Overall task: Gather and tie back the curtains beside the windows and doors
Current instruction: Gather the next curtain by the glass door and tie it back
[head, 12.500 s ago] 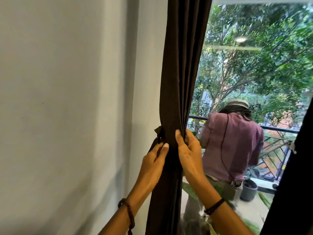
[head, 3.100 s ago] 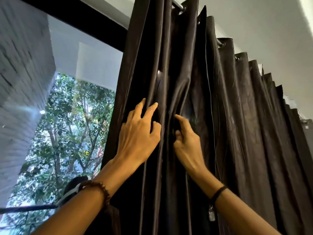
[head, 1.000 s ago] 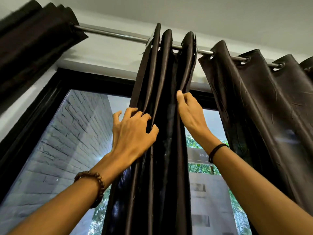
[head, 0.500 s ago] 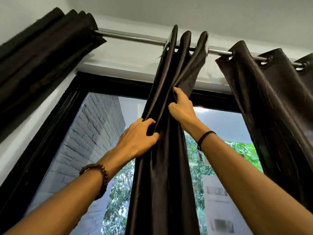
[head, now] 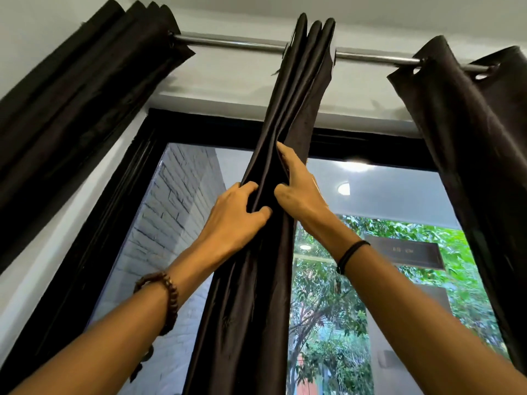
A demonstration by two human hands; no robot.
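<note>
A plain dark brown curtain (head: pixel 288 115) is seen on a silver rod (head: pixel 228 44). The window frame (head: pixel 199 129) is black; whitish-grey brick patterning marks the outer wall (head: pixel 168 206).

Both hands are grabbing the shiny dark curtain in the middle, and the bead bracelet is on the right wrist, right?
Not quite. The head view shows the brown wooden bead bracelet on the left wrist; the right wrist wears a thin black cord band. The rest is right: the left hand and the right hand both grip the shiny dark brown middle curtain.
</note>
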